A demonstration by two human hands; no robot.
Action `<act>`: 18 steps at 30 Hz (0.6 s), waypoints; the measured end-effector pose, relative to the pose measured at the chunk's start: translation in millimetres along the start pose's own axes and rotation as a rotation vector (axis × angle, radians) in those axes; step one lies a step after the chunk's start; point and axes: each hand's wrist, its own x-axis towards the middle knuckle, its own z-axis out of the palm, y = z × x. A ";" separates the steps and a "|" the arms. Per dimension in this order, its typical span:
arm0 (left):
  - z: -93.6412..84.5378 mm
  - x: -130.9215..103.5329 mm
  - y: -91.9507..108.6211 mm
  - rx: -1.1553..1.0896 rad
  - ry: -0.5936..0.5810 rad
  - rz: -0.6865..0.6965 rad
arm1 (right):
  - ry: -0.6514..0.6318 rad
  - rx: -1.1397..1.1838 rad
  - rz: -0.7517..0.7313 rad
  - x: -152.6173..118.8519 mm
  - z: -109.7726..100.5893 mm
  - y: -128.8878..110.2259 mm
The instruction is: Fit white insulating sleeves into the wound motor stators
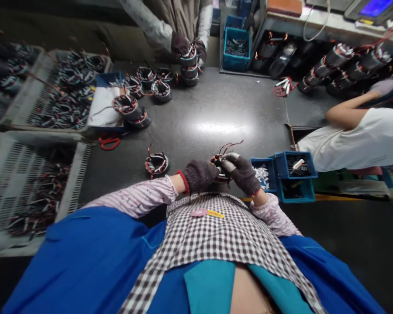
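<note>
Both my hands wear dark knit gloves and close around one wound stator coil (220, 162) with red and black wires sticking up from it. My left hand (199, 175) grips its left side. My right hand (241, 172) holds its right side, with taped fingertips on the top. The coil sits at the near edge of the dark table (216, 113), right in front of my chest. A second stator coil (156, 163) lies on the table a little left of my left hand.
Grey slatted crates (32, 187) of coils stand at the left. Blue bins (294, 174) of small parts sit right of my hands. A person opposite holds a stack of coils (188, 65). Another person's arm (350, 109) reaches in from the right. More coils (134, 109) lie mid-table.
</note>
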 end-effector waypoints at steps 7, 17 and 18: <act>-12.8 -18.6 -8.2 -0.762 0.169 -0.126 | 0.052 -0.178 0.146 -1.9 21.7 13.9; 11.1 0.4 3.8 -1.405 0.214 -0.180 | 0.002 0.389 0.008 -8.2 29.3 -9.7; 10.9 2.1 5.0 -1.389 0.206 -0.189 | 0.021 0.393 0.023 -6.1 29.5 -11.0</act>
